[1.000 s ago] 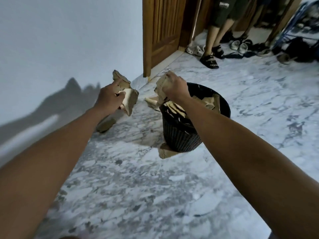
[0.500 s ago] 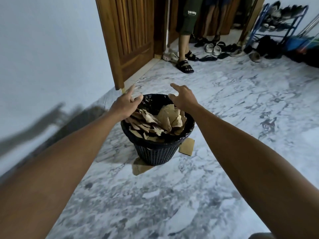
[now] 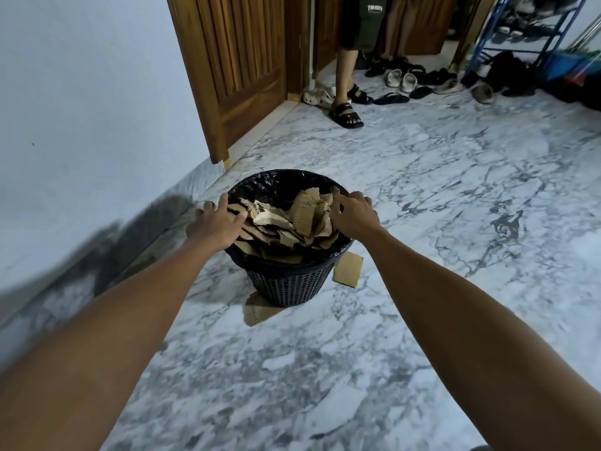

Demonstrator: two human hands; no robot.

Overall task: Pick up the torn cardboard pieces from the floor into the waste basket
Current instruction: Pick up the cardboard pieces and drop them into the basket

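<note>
A black mesh waste basket (image 3: 287, 284) with a black liner stands on the marble floor, filled with several torn cardboard pieces (image 3: 286, 219). My left hand (image 3: 214, 222) lies at the basket's left rim with fingers spread, touching the cardboard at that side. At the right rim, my right hand (image 3: 354, 214) reaches down onto the pile, fingertips on the cardboard. One flat cardboard piece (image 3: 348, 269) lies on the floor by the basket's right side. Another cardboard piece (image 3: 258, 310) sticks out from under the basket's front.
A white wall runs along the left and a wooden door (image 3: 237, 66) stands behind the basket. A person in black sandals (image 3: 346, 113) stands in the doorway. Loose shoes (image 3: 401, 81) and a blue shoe rack (image 3: 533, 30) fill the far right.
Both hands dropped their cardboard into the basket, opened, and came down onto the pile at the rim. The view has come closer over the basket.
</note>
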